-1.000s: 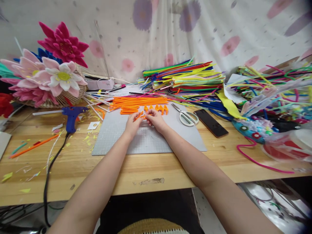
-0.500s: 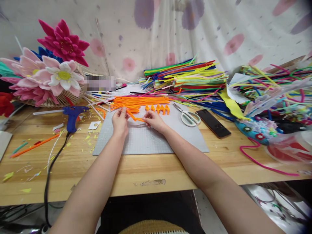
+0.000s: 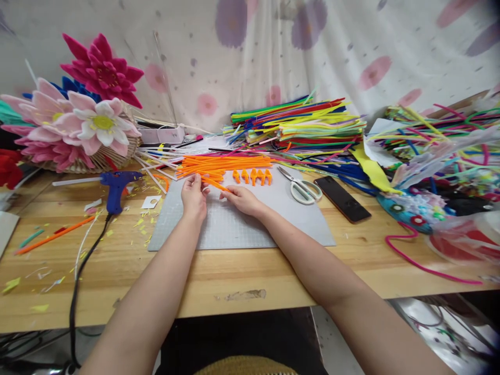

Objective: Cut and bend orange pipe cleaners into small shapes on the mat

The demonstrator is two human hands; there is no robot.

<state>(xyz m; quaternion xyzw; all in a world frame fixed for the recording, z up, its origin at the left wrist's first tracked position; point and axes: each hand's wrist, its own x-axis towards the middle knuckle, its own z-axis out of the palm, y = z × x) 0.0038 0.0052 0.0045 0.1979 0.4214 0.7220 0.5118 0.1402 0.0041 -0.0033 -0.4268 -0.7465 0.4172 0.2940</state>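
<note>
Between my two hands stretches an orange pipe cleaner point(image 3: 214, 183), held above the grey cutting mat point(image 3: 242, 229). My left hand point(image 3: 194, 197) pinches its left end, fingers closed. The right end is gripped in the closed fingers of my right hand point(image 3: 241, 199). Just behind my hands lies a pile of straight orange pipe cleaners point(image 3: 230, 162). Several small bent orange pieces point(image 3: 253, 176) stand in a row at the mat's far side, close to my right hand. White-handled scissors point(image 3: 302, 190) rest on the mat to the right.
Right of the mat lies a phone point(image 3: 341, 199). A blue glue gun point(image 3: 116, 188) with a black cord sits to the left, among scraps. Fuzzy flowers point(image 3: 99, 122) stand at the back left. Bundles of coloured pipe cleaners point(image 3: 304, 122) line the back.
The pipe cleaner was bent at an angle between my hands; now it looks nearly straight. My right hand has moved slightly left, closer to my left hand.
</note>
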